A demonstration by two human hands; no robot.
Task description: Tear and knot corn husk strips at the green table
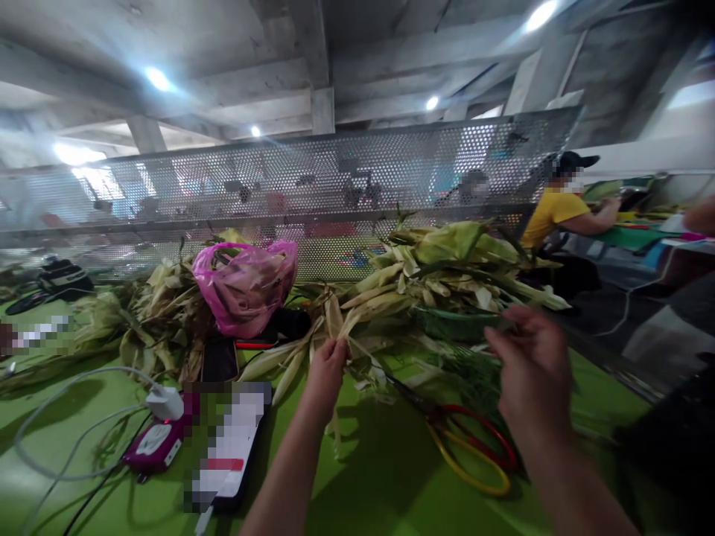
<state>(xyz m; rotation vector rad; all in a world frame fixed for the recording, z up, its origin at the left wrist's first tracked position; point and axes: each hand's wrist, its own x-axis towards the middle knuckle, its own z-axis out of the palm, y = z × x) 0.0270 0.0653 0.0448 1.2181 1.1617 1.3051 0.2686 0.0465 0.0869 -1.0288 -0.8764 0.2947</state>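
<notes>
My left hand [331, 363] is closed around the lower end of pale dried corn husk [334, 318], over the middle of the green table. My right hand [533, 365] is raised on the right, its fingertips pinched together; a small dark bit shows at them, too unclear to name. Between my hands lie scissors [440, 418] with one red and one yellow handle, blades toward the husks. A large heap of corn husks [441, 279] rises behind, partly over a green basket [455, 327]. Thin green strands [474, 376] lie beside the basket.
A pink plastic bag [246, 286] of husks stands at left behind a phone [234, 447] and a purple power strip [159, 447] with cables. More husks [159, 313] lie left. A perforated metal screen [313, 193] backs the table [363, 476]. A person in yellow [550, 216] sits right.
</notes>
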